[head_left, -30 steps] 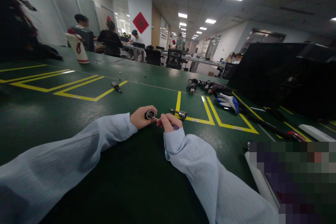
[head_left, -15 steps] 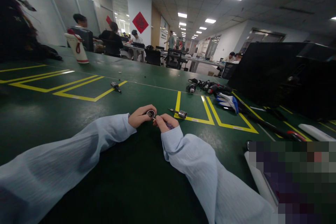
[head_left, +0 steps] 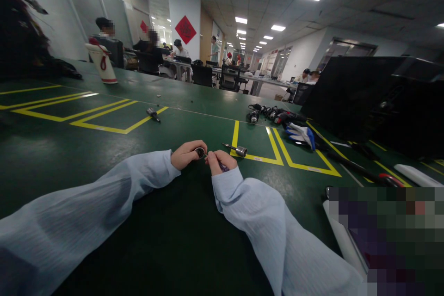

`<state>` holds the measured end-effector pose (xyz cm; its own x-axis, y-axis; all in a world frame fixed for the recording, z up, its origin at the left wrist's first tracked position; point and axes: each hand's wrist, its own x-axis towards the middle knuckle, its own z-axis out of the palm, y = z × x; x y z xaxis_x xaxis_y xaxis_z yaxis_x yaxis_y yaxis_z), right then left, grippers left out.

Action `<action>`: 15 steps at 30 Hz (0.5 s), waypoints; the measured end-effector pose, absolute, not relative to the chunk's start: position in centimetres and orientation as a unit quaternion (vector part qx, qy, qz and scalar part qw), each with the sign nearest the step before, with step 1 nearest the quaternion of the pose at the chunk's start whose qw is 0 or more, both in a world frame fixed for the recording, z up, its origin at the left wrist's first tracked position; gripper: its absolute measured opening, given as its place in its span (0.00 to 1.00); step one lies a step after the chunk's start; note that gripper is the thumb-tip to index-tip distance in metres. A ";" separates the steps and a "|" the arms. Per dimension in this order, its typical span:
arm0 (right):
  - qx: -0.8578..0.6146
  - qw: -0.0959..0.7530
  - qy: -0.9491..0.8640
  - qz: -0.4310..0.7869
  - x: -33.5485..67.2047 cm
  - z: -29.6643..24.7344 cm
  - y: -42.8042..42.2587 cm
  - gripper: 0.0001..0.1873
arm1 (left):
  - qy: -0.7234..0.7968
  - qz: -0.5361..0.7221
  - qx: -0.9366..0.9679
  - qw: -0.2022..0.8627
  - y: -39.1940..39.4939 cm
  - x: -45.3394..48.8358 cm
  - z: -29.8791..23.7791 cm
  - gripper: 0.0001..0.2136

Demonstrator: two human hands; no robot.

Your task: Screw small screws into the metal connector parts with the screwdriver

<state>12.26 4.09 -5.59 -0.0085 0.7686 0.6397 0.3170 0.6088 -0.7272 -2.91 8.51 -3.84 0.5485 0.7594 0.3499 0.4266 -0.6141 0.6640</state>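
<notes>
In the head view, my left hand (head_left: 188, 154) is closed around a small round metal part (head_left: 200, 152) with a pale rim and a dark hollow. My right hand (head_left: 219, 162) pinches a thin screwdriver (head_left: 225, 168) with a purplish handle. Its slim shaft points left at the round part; whether the tip touches inside I cannot tell. Just right of my hands, a metal cylinder with a long thin shaft (head_left: 239, 150) lies on the green table across a yellow tape line.
A small dark metal piece (head_left: 153, 114) lies on tape ahead left. Several dark cabled parts (head_left: 267, 113) and a blue-white glove (head_left: 300, 135) lie to the right. A paper cup (head_left: 102, 62) stands far left, a large black case (head_left: 354, 97) far right. People sit beyond the table.
My right hand has shifted slightly right, and the round part in my left hand has tilted a little. Farther back, a standing person has moved left.
</notes>
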 end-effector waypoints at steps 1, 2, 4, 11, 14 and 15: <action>-0.399 0.578 -0.687 0.186 12.2 -5.7 4.2 0.15 | 0.352 0.313 0.848 0.245 8.4 -2.8 -3.8 0.09; -0.402 0.577 -0.687 0.183 12.1 -5.8 4.2 0.15 | 0.352 0.308 0.854 0.227 8.3 -2.8 -3.9 0.08; -0.412 0.580 -0.672 0.206 12.1 -6.0 4.3 0.16 | 0.353 0.303 0.864 0.194 8.2 -2.6 -4.0 0.07; -0.374 0.627 -0.501 0.465 12.2 -5.5 4.5 0.15 | 0.349 0.319 0.867 0.159 8.4 -2.5 -4.6 0.07; -0.352 0.621 -0.456 0.531 12.5 -5.2 4.5 0.14 | 0.349 0.324 0.865 0.161 8.5 -2.6 -4.5 0.07; -0.348 0.618 -0.449 0.544 12.6 -5.1 4.6 0.14 | 0.350 0.326 0.863 0.161 8.5 -2.6 -4.5 0.07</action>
<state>12.65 4.57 -5.11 0.0061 0.9845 0.1755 -0.3593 0.1660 -0.9183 -2.60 8.50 -4.54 0.5432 0.7090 0.4497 0.4986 -0.7034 0.5066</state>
